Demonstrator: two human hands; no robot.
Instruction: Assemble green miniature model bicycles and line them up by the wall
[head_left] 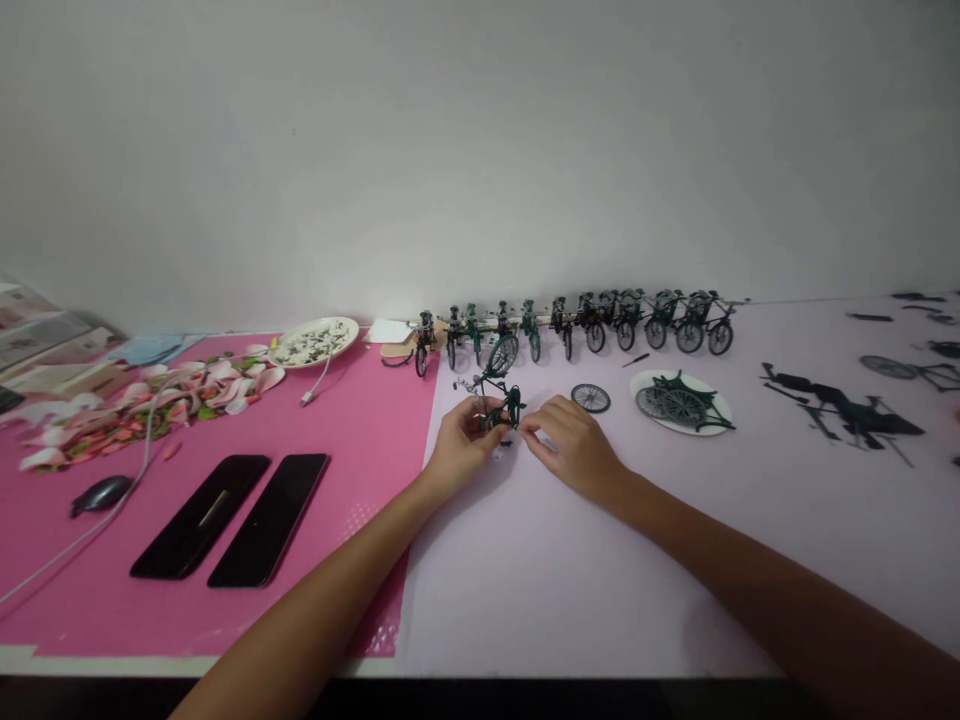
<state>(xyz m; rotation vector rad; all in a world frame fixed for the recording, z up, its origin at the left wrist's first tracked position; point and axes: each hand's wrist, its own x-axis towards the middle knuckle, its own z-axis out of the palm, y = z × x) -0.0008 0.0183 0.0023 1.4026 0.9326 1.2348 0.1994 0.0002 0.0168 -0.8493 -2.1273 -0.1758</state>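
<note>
Centrally placed on the pale mat [600, 560]: small green model bicycle [496, 395], half built, one wheel raised toward the wall. Pinched at its frame by left hand [459, 443], fingers curled closed around it. Met from the other side by right hand [574, 447], fingertips [531, 427] bunched at the frame's lower end; whether gripping a small part, cannot tell. Both forearms stretched forward, converging.

Farther back: white plate [716, 418] bearing dark wheel parts; oval dish [346, 331] holding pale speckled bits; loose wheel [590, 398] just beside right hand. Along the wall, row of finished bicycles [585, 322]. Off right, black frame pieces [847, 408], well apart.

Leftward, on pink mat [352, 450]: two dark phones [232, 515], mouse [100, 493], white cable [142, 450], heap of pink petals [142, 400]. Open surface between forearms and near table edge [112, 662].
</note>
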